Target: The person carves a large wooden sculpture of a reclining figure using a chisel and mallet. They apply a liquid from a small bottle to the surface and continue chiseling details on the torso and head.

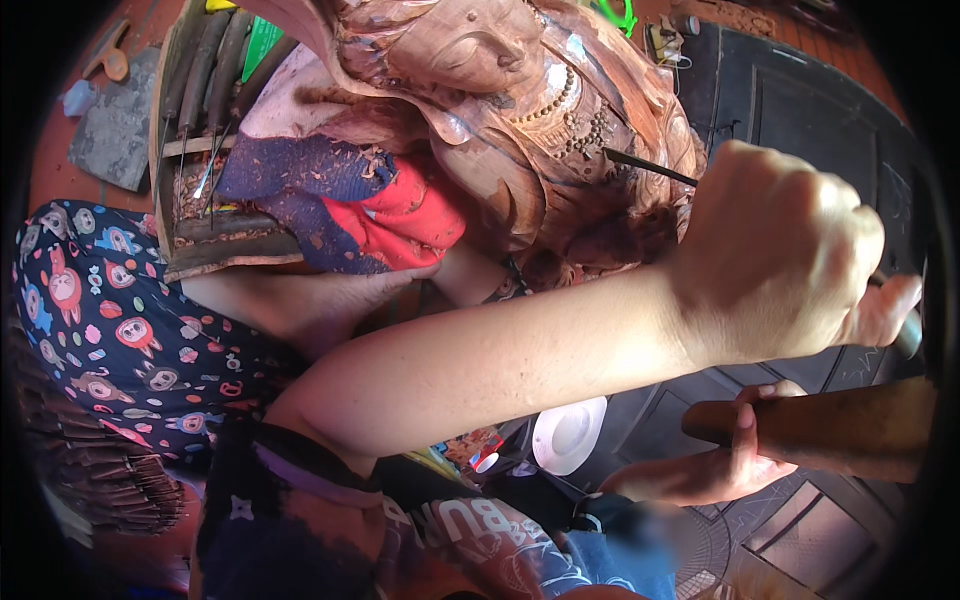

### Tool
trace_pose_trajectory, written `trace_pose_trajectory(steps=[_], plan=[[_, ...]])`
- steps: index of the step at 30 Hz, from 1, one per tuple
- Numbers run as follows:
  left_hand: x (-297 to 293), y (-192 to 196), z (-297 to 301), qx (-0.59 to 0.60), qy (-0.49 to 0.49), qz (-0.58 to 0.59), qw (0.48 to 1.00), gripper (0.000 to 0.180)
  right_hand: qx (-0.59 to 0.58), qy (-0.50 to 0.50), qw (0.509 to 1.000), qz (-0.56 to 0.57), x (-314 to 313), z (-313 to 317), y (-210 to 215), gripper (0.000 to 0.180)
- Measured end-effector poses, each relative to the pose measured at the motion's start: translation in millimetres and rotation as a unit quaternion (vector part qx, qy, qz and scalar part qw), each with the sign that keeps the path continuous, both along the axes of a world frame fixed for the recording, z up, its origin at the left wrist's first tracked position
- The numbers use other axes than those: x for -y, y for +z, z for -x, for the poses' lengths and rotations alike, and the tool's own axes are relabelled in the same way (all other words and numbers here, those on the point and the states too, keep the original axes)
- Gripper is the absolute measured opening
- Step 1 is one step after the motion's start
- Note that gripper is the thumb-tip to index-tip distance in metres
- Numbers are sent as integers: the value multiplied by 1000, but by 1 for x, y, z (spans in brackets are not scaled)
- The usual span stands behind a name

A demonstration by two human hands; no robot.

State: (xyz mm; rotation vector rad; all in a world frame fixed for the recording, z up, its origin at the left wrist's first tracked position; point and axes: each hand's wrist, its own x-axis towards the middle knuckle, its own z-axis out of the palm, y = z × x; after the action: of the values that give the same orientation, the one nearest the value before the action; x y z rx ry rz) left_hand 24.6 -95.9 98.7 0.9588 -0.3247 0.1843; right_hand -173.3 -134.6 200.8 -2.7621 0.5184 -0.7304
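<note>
A large reddish-brown wooden carving (495, 170) of a robed figure with a beaded necklace fills the upper middle. My left forearm crosses the view, and my left hand (785, 255) is closed in a fist around a carving chisel (650, 167). The chisel's thin dark blade reaches left to the carving's chest, below the beads; its tip seems to touch the wood. At the lower right my right hand (725, 470) is wrapped round a wooden mallet (850, 430), apart from the chisel's end. Most of the chisel's handle hides inside my left fist.
A wooden tray (167, 130) of several carving tools lies at the upper left. Beside it, a navy-and-red cloth (310, 190) with wood chips rests against the carving. A dark panelled board (830, 100) spreads on the right. A white round dish (568, 435) sits below my forearm.
</note>
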Motion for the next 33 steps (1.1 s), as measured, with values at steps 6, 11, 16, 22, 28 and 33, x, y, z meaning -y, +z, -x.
trace_pose_trajectory(steps=[6,11,16,22,28,33], plan=[[4,2,-4,-52,-6,38,998,45,89,-28,995,20,-14,-32,-3,40],[5,5,-6,-89,44,83,992,43,50,-78,989,116,-14,-32,4,44],[-1,-1,-14,-83,52,65,993,41,-54,-133,979,142,3,-1,41,79],[-2,-1,-16,-92,42,110,989,46,-102,-105,971,191,1,0,49,78],[-13,-3,-13,-81,64,138,985,46,68,-96,988,95,-16,-17,26,58],[-46,12,30,70,26,68,995,47,145,-136,979,50,-28,19,2,46]])
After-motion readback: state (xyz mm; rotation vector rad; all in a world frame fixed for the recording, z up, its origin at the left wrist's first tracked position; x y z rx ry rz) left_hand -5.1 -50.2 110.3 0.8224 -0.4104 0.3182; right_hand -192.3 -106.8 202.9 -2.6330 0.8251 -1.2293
